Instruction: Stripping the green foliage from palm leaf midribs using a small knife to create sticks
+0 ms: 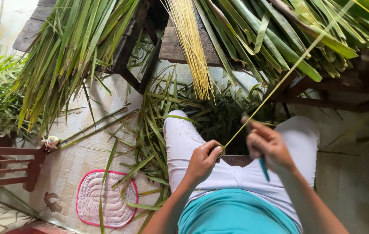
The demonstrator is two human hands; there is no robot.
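Two hands: left (202,159) pinches leaf midrib (275,89), right (267,145) grips knife (263,167).

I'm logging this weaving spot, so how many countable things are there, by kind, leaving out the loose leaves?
Hands: 2, left hand and right hand
Blue-handled tool: 1
Leaf strip held by both hands: 1
Yellow stick bundle: 1
Pink-edged quilted mat: 1
Small wooden bench: 1
Total: 7

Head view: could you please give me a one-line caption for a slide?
Left hand pinches a thin leaf strip; right hand holds a teal-handled tool.
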